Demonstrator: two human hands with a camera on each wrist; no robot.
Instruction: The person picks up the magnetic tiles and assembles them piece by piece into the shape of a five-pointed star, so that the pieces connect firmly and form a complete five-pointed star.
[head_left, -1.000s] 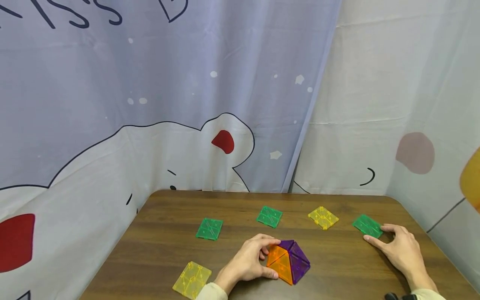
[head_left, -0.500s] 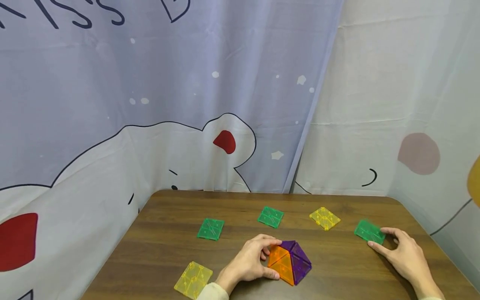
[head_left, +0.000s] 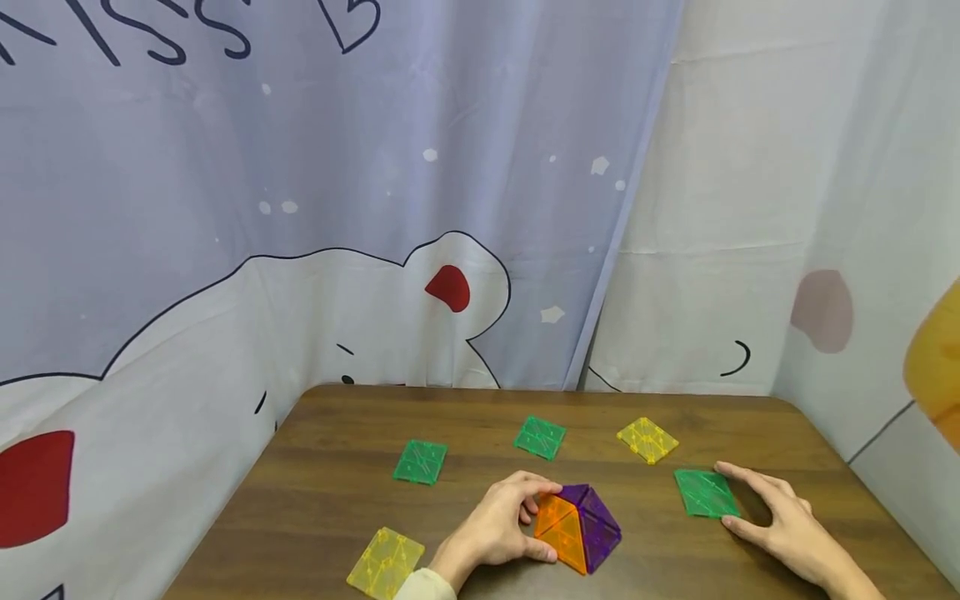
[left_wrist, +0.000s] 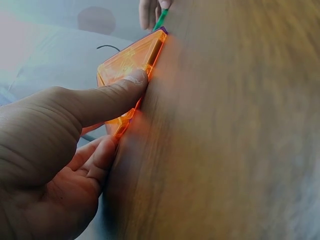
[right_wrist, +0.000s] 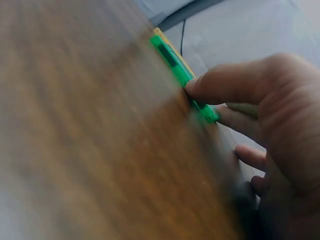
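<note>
A low pyramid-like piece of orange and purple see-through triangular magnetic tiles (head_left: pixel 597 529) stands on the wooden table at the middle front. My left hand (head_left: pixel 498 521) grips its orange side, thumb in front and fingers behind; in the left wrist view the thumb presses an orange tile (left_wrist: pixel 131 56). To the right, my right hand (head_left: pixel 783 527) pinches a green square magnetic tile (head_left: pixel 706 493) by its right edge between thumb and forefinger. In the right wrist view this green tile (right_wrist: pixel 170 59) appears edge-on, low over or on the table; which of these I cannot tell.
Two more green square tiles (head_left: pixel 420 462) (head_left: pixel 540 437) lie flat toward the back. A yellow square tile (head_left: pixel 648 440) lies at the back right, another yellow tile (head_left: pixel 386 562) beside my left forearm. A printed curtain (head_left: pixel 450 167) hangs behind the table (head_left: pixel 315 483).
My right hand has drawn the green tile left and toward the front from the right side of the table, turning it somewhat. The left hand stays on the orange and purple piece.
</note>
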